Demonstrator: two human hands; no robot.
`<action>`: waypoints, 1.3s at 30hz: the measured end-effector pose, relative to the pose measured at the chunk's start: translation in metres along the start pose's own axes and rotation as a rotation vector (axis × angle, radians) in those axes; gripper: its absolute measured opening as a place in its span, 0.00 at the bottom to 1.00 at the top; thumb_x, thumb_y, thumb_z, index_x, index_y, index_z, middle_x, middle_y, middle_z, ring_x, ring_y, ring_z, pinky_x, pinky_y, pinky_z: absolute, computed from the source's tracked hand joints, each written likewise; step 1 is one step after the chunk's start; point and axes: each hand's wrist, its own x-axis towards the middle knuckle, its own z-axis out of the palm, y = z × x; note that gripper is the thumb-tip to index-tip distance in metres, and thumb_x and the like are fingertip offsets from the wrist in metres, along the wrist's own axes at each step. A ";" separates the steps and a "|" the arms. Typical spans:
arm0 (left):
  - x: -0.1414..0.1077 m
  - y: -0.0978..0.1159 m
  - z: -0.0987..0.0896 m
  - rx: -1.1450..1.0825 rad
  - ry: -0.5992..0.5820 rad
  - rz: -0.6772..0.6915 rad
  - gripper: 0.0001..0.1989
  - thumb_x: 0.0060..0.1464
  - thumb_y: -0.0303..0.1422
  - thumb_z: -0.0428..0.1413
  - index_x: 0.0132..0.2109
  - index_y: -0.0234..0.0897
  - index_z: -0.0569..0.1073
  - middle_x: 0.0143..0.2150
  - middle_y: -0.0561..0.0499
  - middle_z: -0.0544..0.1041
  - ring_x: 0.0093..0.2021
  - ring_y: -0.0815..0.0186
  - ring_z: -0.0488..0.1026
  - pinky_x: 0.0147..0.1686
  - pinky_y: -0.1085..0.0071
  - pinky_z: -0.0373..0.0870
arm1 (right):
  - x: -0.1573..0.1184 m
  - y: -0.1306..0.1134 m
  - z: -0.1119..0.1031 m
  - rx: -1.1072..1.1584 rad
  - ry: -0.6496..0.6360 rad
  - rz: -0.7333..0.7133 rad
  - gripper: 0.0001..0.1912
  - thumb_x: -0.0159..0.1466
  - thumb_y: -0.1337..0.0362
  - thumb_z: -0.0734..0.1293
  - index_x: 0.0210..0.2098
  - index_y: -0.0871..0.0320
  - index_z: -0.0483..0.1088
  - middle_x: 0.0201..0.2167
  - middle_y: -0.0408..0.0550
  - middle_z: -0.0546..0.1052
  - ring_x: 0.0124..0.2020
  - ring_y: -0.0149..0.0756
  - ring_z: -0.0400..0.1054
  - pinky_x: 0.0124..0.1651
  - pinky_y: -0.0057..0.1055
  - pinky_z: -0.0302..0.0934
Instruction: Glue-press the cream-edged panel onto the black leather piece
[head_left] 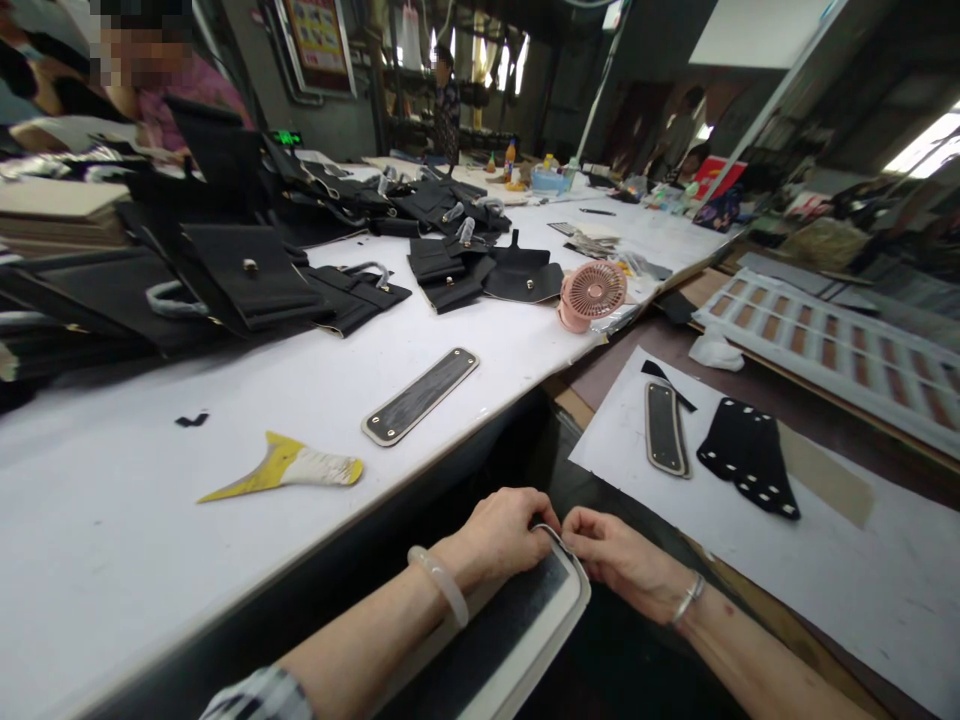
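A studded strip [421, 396] lies on the white table [142, 570], its four studs apparently all set. The left hand [502, 530] grips the far end of a dark, pale-bordered panel [510, 625] in front of the table; the right hand [611, 550] pinches its corner, where the edge looks unfinished. Farther right, a second strip [666, 428], likewise studded, rests near white-spotted black pieces [750, 455].

Pink fan [595, 292]: well beyond L hand [504, 535] & R hand [615, 555], nr table edge. Blk bags [251, 290]: piled ahead & L of hands; stack of tan sheets [60, 205] farther L. Wht-slatted rack [832, 360]: ahead & R of R hand, w/ crumpled wht piece [716, 350] at near L corner. Far ahead: blue tub [550, 179], orange bottle [510, 158]. Bkgd, ahead-L: framed poster [321, 40].
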 end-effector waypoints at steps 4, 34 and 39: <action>0.002 -0.004 -0.002 -0.080 -0.034 -0.037 0.11 0.48 0.35 0.53 0.37 0.42 0.78 0.32 0.54 0.79 0.34 0.66 0.74 0.29 0.74 0.66 | -0.002 -0.009 0.000 -0.026 -0.080 0.094 0.20 0.56 0.50 0.76 0.35 0.61 0.71 0.34 0.45 0.72 0.37 0.33 0.66 0.44 0.32 0.63; -0.018 -0.019 -0.026 -0.184 -0.085 0.077 0.19 0.47 0.33 0.54 0.48 0.45 0.77 0.43 0.52 0.81 0.42 0.59 0.77 0.41 0.66 0.72 | 0.010 -0.031 0.002 -0.731 -0.197 0.189 0.28 0.62 0.40 0.64 0.37 0.60 0.77 0.29 0.44 0.73 0.34 0.38 0.64 0.39 0.32 0.58; -0.061 -0.010 -0.035 -0.043 0.068 -0.003 0.27 0.49 0.29 0.53 0.57 0.41 0.72 0.55 0.48 0.76 0.53 0.56 0.73 0.55 0.60 0.69 | 0.004 -0.023 0.009 -0.727 -0.166 0.072 0.28 0.66 0.43 0.61 0.54 0.55 0.74 0.43 0.47 0.78 0.47 0.47 0.69 0.52 0.39 0.60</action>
